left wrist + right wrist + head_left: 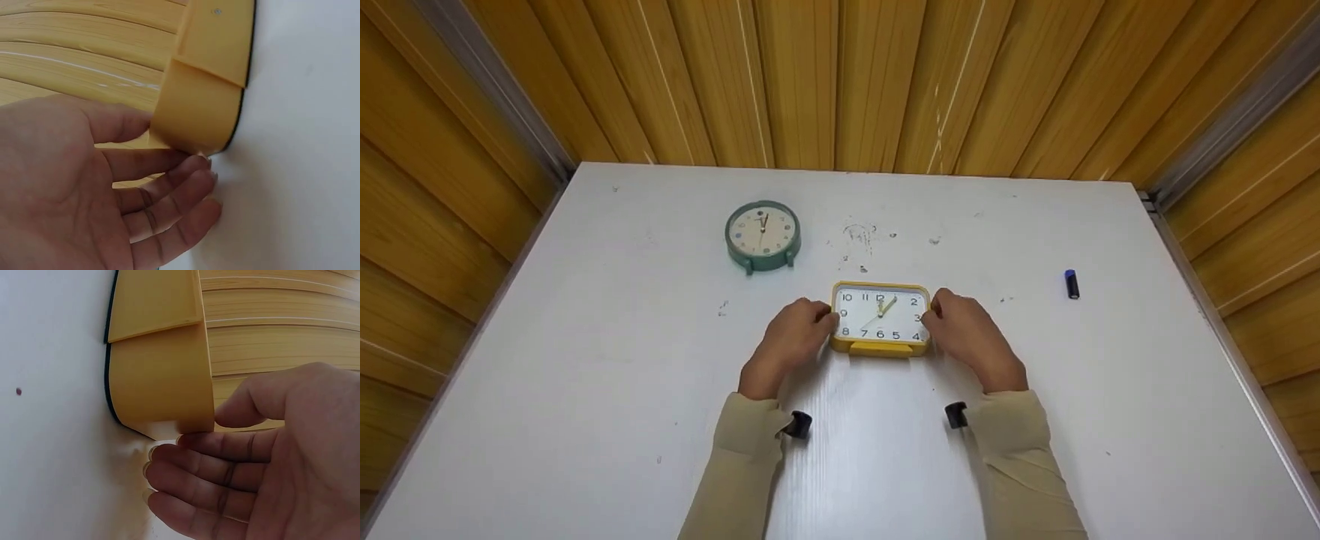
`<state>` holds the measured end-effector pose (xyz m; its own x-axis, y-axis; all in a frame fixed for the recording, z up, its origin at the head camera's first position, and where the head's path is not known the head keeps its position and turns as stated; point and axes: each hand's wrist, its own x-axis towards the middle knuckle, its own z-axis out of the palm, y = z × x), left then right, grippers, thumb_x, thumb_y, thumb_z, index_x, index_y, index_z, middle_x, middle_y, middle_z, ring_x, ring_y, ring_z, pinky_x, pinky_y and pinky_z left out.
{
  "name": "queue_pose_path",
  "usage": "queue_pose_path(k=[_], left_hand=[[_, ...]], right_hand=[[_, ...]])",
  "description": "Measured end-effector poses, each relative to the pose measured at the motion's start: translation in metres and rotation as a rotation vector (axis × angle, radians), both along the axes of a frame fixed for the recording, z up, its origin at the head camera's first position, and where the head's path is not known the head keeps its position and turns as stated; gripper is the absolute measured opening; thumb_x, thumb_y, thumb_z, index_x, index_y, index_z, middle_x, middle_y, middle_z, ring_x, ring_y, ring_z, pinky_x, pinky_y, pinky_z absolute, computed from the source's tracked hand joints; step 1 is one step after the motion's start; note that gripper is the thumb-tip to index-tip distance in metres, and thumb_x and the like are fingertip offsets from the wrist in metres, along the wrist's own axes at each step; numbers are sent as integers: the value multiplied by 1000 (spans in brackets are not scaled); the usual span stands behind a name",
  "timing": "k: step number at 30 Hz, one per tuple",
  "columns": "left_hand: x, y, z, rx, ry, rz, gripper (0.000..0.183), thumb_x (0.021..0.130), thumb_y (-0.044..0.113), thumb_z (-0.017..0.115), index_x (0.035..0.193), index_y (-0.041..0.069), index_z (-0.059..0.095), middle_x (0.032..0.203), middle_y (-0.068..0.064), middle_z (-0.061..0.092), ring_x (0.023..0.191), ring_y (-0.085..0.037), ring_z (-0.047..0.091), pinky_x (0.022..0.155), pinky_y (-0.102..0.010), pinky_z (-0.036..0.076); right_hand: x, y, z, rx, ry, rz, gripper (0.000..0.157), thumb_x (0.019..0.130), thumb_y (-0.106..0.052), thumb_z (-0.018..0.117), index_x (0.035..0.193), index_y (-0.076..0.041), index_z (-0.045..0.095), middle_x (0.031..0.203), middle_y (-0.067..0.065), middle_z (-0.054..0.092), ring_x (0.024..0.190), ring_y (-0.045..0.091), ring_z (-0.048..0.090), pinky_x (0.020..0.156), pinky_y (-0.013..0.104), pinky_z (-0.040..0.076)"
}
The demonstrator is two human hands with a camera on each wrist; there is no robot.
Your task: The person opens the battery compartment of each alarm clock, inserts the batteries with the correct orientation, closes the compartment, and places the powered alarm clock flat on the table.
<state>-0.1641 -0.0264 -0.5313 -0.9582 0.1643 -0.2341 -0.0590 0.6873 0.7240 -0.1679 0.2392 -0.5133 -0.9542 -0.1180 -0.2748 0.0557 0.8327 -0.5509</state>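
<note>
A yellow rectangular clock [880, 313] lies on its back on the white table, its dial facing up and its flat foot towards me. At its left end, my left hand [797, 337] pinches the casing between thumb and fingers. My right hand [969, 330] holds the opposite end in the same way. In the left wrist view the thumb [121, 122] touches the front edge while the fingers bend along the side. The right wrist view has the thumb [247, 405] at the rim and the fingers beside the casing. The clock's back is hidden.
A round green clock [763, 235] lies face up behind and left of the yellow one. Off to the right is a small black and blue battery [1072, 284]. Yellow wood-look panels [870, 82] wall the table at the back and sides. Dark marks dot the tabletop [607, 315].
</note>
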Motion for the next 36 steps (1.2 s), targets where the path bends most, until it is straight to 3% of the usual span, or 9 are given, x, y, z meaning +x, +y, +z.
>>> queue_pose_path(k=[9, 14, 17, 21, 24, 27, 31, 36], left_hand=[[2, -1, 3, -13, 62, -41, 35, 109, 23, 56, 129, 1, 75, 105, -8, 65, 93, -25, 56, 88, -42, 49], [1, -2, 6, 47, 27, -29, 47, 109, 27, 57, 149, 3, 60, 127, -14, 68, 103, -25, 58, 99, -43, 49], [1, -3, 6, 111, 0, -13, 53, 109, 32, 56, 156, 8, 51, 137, -14, 66, 111, -24, 58, 102, -43, 48], [1, -5, 8, 225, -12, 27, 52, 110, 37, 53, 158, 15, 51, 133, -6, 68, 104, -24, 62, 88, -39, 53], [1, -7, 9, 355, 38, 67, 46, 112, 35, 52, 153, 15, 58, 124, -6, 70, 94, -25, 65, 80, -38, 55], [0, -9, 10, 466, 97, 92, 40, 112, 25, 56, 149, 13, 63, 116, -9, 71, 90, -27, 68, 80, -40, 58], [-1, -9, 12, 495, 107, 117, 40, 110, 15, 58, 149, 9, 61, 110, -9, 68, 89, -24, 70, 78, -36, 60], [-2, -7, 13, 559, 50, 123, 40, 109, 18, 60, 146, 3, 62, 109, -10, 69, 86, -22, 66, 77, -34, 59]], right_hand=[[0, -4, 0, 43, 56, -1, 19, 106, -17, 53, 108, 0, 60, 96, 12, 66, 80, 24, 56, 72, 38, 45], [0, -5, -1, 57, 64, -10, 22, 106, -18, 52, 110, 2, 59, 99, 14, 66, 82, 25, 57, 73, 39, 46], [-1, -4, -1, 64, 53, -16, 23, 105, -19, 51, 111, 2, 59, 99, 13, 65, 83, 26, 57, 74, 39, 46], [-2, -3, -1, 55, 31, -17, 23, 105, -20, 50, 110, 0, 59, 97, 12, 64, 84, 25, 56, 74, 39, 45], [-1, -2, -3, 32, 20, -12, 22, 105, -20, 49, 109, -1, 58, 99, 12, 65, 84, 25, 56, 74, 38, 45], [-1, -2, -5, -6, 2, 2, 21, 104, -19, 46, 108, -2, 58, 99, 12, 65, 84, 24, 56, 74, 38, 44], [-1, -3, -6, -45, -8, 6, 19, 104, -18, 46, 105, -4, 58, 92, 9, 64, 82, 23, 56, 73, 37, 44], [-1, -4, -6, -37, 8, 9, 19, 105, -17, 46, 105, -3, 60, 91, 9, 64, 83, 24, 56, 73, 38, 44]])
